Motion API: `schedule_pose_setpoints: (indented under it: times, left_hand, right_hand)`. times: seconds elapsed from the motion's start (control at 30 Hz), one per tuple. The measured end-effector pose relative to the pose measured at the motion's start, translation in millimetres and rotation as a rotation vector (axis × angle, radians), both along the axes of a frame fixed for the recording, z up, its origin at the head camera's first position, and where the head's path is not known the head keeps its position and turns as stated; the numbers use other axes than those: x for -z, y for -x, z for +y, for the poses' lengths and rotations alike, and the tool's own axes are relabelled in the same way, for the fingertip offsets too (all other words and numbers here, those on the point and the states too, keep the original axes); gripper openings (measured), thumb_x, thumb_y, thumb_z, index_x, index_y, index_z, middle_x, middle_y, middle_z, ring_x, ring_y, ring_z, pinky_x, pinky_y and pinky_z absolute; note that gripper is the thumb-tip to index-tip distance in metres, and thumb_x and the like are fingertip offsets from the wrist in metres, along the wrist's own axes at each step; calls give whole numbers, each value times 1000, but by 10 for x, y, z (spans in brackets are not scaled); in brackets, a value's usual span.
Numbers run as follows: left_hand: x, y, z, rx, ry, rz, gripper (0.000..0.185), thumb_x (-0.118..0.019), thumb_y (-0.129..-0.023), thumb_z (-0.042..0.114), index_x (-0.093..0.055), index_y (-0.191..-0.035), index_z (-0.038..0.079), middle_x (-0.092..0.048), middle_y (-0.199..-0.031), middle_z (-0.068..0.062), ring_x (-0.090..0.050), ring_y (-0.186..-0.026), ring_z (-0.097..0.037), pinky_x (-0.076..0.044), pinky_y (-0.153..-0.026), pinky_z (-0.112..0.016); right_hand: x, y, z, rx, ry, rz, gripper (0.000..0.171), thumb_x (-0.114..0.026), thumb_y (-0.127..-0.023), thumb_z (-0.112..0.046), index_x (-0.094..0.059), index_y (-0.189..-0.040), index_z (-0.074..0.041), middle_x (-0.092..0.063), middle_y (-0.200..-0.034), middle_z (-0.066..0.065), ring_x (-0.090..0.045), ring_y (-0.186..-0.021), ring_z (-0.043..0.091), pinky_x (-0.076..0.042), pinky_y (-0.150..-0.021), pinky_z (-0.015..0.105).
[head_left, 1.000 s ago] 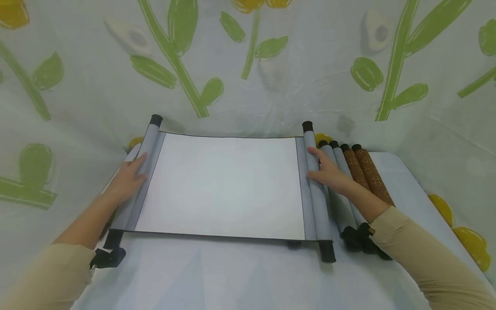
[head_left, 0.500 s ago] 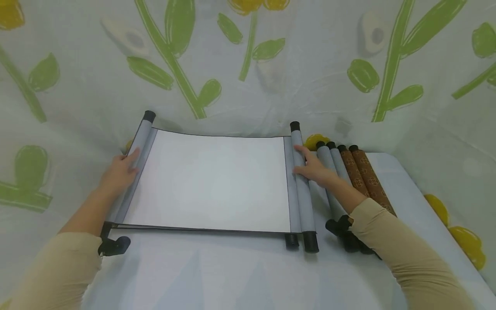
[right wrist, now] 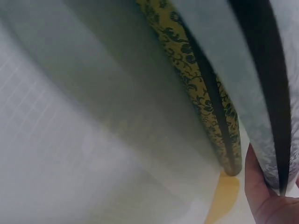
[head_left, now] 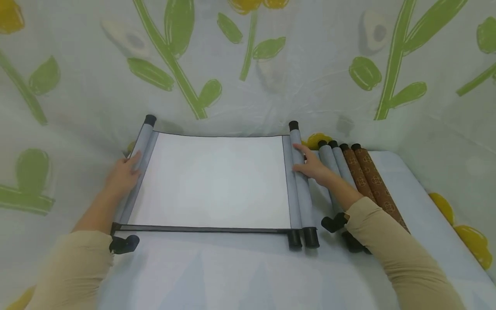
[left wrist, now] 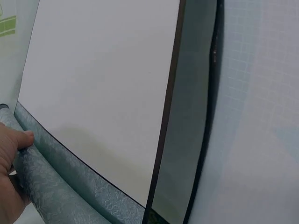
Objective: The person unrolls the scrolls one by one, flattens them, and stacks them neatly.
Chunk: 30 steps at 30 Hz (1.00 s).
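An open scroll lies on the table, its white sheet (head_left: 211, 181) (left wrist: 103, 93) stretched between two grey rolled ends with black knobs. My left hand (head_left: 123, 174) (left wrist: 10, 168) grips the left roll (head_left: 140, 153) (left wrist: 46, 186), thumb lying on top of it. My right hand (head_left: 310, 167) (right wrist: 266, 200) holds the right roll (head_left: 301, 193) about its middle, fingers curved over it. Two black knobs (head_left: 303, 237) sit side by side at that roll's near end.
Just right of my right hand lie several closed scrolls side by side, two grey (head_left: 334, 165) and two brown patterned (head_left: 370, 181) (right wrist: 205, 98), partly under my right sleeve (head_left: 391, 254). A flower-print cloth (head_left: 248, 64) rises behind the table. The table's right edge (head_left: 445, 224) is near.
The right roll has moved left and the white sheet between the rolls has grown narrower. A second black knob now shows beside the right roll's near end. Both hands stayed on their rolls.
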<state>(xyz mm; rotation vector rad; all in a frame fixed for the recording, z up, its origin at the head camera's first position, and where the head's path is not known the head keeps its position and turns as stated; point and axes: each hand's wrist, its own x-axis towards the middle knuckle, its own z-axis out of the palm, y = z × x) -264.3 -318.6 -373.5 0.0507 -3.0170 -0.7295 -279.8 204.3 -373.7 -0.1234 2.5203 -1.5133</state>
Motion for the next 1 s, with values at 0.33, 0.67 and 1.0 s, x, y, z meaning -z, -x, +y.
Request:
schedule_pose_setpoints:
  times: [0.33,0.67,1.0]
  left_hand:
    - [134,51,30,29,20,-52,61,-41,-96,10,-14,-150,8,-25,-134,-45,-36,-116,-58,-37,-89,-66]
    - [229,108,5,65,120,-127,59,-39,-93,11,-19,-149,4,-19,-137,-48,-26,-122,-63,-31,-92,-70]
    - [453,56,-44,70,145,-35,58,-41,-92,7,-22,-146,-1,-20,-136,-47,-23,-125,-61,-24,-102,-66]
  right_hand:
    - [126,33,94,4,-3,-56,74,-54,-91,-5,-13,-153,-17,-16,-151,27,-29,-129,41,-33,-102,56]
    - [297,60,77,1,-87,-77,71,-54,-92,-11,-17,-152,-14,-17,-152,26,-28,-132,41,-33,-102,55]
    - [310,28,21,-34,-67,-89,70,-51,-94,-9,-11,-152,-8,-16,-153,26,-28,-133,42,-29,-106,54]
